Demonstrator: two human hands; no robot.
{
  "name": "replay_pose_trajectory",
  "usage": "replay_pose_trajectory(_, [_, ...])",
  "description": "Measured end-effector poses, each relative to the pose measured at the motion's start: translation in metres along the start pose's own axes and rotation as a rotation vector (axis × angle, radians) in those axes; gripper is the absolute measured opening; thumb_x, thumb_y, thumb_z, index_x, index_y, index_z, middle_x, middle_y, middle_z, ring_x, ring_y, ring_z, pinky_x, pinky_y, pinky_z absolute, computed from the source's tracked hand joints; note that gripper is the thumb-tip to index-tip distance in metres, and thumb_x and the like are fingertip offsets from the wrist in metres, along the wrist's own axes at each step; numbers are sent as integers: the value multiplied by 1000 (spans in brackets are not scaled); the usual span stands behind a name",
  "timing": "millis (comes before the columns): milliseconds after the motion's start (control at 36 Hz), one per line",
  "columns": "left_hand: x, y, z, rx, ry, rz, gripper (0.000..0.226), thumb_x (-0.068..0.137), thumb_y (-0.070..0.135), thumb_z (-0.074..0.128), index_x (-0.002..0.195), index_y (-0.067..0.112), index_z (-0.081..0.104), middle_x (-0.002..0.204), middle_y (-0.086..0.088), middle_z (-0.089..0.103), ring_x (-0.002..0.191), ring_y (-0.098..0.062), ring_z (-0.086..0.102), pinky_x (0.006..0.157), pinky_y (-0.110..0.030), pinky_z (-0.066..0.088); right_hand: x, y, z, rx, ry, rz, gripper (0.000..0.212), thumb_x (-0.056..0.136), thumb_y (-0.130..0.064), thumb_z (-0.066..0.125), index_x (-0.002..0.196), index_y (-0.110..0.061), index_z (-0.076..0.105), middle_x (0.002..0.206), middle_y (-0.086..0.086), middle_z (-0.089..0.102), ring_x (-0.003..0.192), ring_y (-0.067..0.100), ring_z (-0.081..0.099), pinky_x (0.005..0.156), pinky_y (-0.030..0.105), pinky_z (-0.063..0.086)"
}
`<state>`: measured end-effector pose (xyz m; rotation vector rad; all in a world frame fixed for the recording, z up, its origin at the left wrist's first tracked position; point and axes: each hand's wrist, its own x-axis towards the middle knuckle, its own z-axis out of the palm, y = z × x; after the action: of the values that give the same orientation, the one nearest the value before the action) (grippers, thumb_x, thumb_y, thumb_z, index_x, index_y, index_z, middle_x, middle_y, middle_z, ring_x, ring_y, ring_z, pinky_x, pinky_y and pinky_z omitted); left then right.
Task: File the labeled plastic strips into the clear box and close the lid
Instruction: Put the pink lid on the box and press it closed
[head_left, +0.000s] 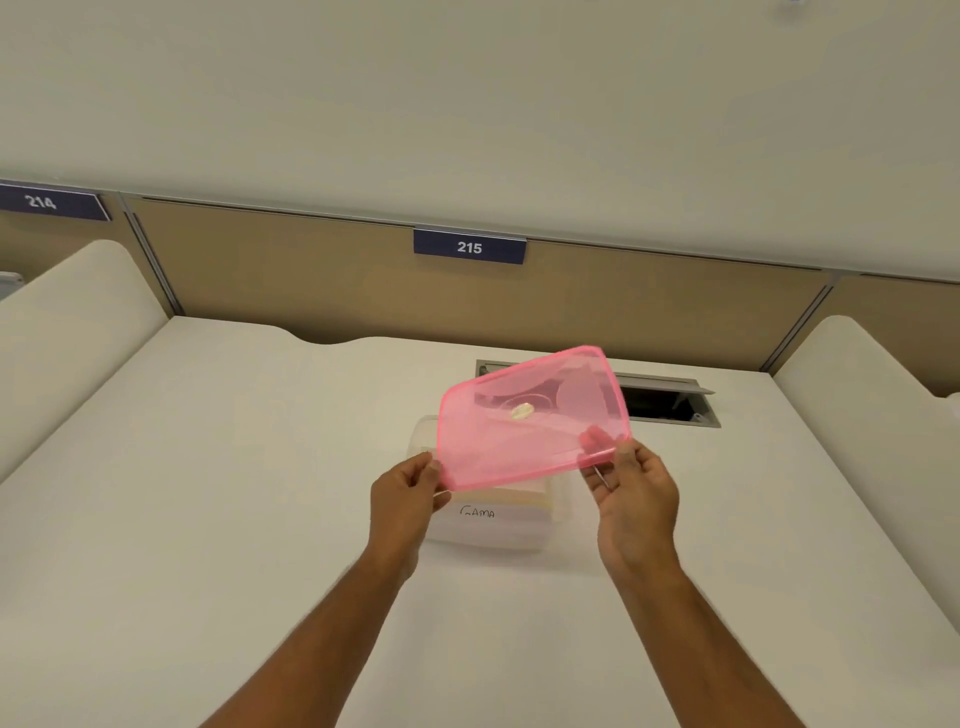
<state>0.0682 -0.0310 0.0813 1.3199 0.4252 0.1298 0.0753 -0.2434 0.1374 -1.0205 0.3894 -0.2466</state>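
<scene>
Both forearms reached in from the near edge of the desk (208, 467). Left hand (402, 501) pinched the near-left corner of the pink lid (524, 421); right hand (636, 493) gripped its near-right corner, thumb on top. Lid held tilted in the air above the clear box (493, 525), not yet seated. Box stood mid-desk, strips (498, 506) filed upright inside, the front one marked "GAMA". Beyond the lid, an open cable hatch (665, 402) near the far edge. Behind that, a tan partition (311, 270) carrying number plates 214 (52, 202) and 215 (469, 247).
</scene>
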Motion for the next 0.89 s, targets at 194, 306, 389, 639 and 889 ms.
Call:
replay_pose_trajectory(194, [5, -8, -30, 224, 108, 78, 20, 93, 11, 64, 98, 26, 76, 89, 13, 76, 86, -11, 70, 85, -32, 56, 4, 29, -21, -340, -26, 141, 32, 87, -7, 72, 118, -13, 65, 104, 12, 74, 90, 23, 73, 81, 35, 61])
replay_pose_trajectory(306, [9, -16, -37, 343, 118, 105, 24, 92, 15, 62, 84, 35, 73, 79, 4, 72, 73, -13, 59, 72, -28, 48, 1, 43, -33, -588, -30, 119, 21, 92, -6, 65, 112, -13, 67, 100, 3, 73, 92, 19, 70, 79, 30, 58])
replay_pose_trajectory(389, [12, -24, -39, 418, 124, 90, 19, 92, 16, 59, 77, 23, 69, 68, 4, 56, 65, -15, 45, 65, -30, 38, -2, 52, -38, -699, -29, 81, 18, 90, -7, 67, 107, -15, 68, 96, -2, 72, 89, 15, 67, 78, 26, 51])
replay_pose_trajectory(639, [22, -30, -41, 582, 122, 95, 22, 92, 16, 56, 71, 21, 52, 64, 3, 40, 62, -16, 32, 60, -30, 28, 0, 66, -44, -820, -63, 54, 22, 89, -10, 68, 84, -31, 64, 90, 4, 69, 83, 19, 63, 75, 29, 49])
replay_pose_trajectory(889, [32, -25, -39, 623, 119, 84, 17, 93, 15, 63, 105, 20, 73, 69, 1, 63, 65, -17, 55, 66, -28, 43, 11, 69, -48, -856, -88, 23, 20, 88, -13, 70, 84, -32, 65, 93, 9, 67, 83, 20, 62, 75, 32, 52])
